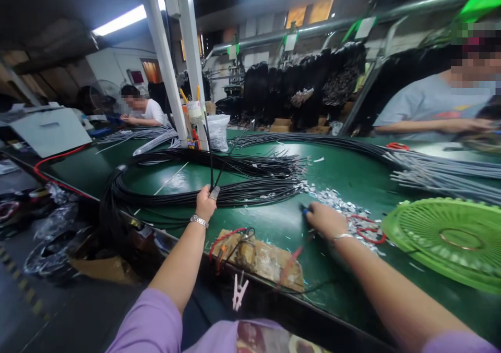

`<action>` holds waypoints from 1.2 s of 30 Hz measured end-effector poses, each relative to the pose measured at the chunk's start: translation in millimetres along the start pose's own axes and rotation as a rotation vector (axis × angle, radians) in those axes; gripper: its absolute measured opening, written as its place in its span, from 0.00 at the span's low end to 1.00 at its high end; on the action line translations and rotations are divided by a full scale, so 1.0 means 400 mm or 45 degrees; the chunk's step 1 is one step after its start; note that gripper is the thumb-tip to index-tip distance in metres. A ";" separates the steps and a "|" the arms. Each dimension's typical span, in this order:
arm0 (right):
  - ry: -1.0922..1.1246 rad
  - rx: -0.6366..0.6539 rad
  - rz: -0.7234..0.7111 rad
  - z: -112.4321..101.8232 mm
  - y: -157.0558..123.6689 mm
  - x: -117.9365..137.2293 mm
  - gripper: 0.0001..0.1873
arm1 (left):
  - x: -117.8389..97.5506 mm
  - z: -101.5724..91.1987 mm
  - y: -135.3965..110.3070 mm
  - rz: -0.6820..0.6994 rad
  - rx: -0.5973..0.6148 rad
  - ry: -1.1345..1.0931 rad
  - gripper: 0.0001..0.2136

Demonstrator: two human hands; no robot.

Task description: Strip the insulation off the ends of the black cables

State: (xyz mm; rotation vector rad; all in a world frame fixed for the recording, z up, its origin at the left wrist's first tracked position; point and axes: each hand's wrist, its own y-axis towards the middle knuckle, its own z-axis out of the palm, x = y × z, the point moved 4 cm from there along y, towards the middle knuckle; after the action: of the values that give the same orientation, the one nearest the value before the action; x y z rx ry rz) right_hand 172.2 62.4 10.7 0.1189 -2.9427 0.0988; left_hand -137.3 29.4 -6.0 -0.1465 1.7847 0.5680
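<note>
My left hand (207,203) is closed around black cables (212,157) that rise from it toward the post and bend back. Just behind that hand, a thick bundle of black cables (164,199) curves across the green table (258,222). My right hand (326,220) is closed on a small blue and black tool (304,210), whose kind is blurred. Near the right hand lie many small whitish scraps (348,204) and a red loop (370,230). The cable ends at the bundle's right lie close to these scraps.
At the right is a green slatted plastic basket (407,233). A worn board (266,259) with wires sits at the front edge, with a pink clothespin (239,292) below. Grey cables (438,170) lie behind. A white post (191,56) stands at the back; two people work across the table.
</note>
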 end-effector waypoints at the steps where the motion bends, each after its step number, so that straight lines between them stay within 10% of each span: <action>1: -0.004 -0.014 0.027 -0.009 -0.013 -0.026 0.12 | 0.002 0.003 0.002 0.000 0.014 0.001 0.13; 8: 0.197 0.077 -0.304 0.079 -0.141 0.046 0.03 | -0.002 0.016 -0.008 0.224 0.204 0.397 0.13; 15: 0.474 -0.172 0.023 0.010 -0.063 -0.127 0.06 | -0.035 0.040 -0.035 0.317 0.272 0.739 0.10; 26: 1.570 -0.090 -0.016 0.080 -0.014 -0.036 0.09 | -0.293 0.291 -0.122 0.677 0.725 1.066 0.09; 31: 1.934 0.009 -0.064 0.092 -0.031 -0.050 0.15 | -0.239 0.357 -0.108 0.612 0.868 1.175 0.14; 36: 2.087 0.141 -0.057 0.099 -0.044 -0.060 0.15 | -0.127 0.270 -0.035 0.582 0.899 1.367 0.05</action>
State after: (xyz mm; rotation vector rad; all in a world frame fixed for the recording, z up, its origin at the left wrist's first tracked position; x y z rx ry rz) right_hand 189.6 43.6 -31.5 0.0596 -1.2983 0.2133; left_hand -22.3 55.8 17.5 0.5630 2.9936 0.0997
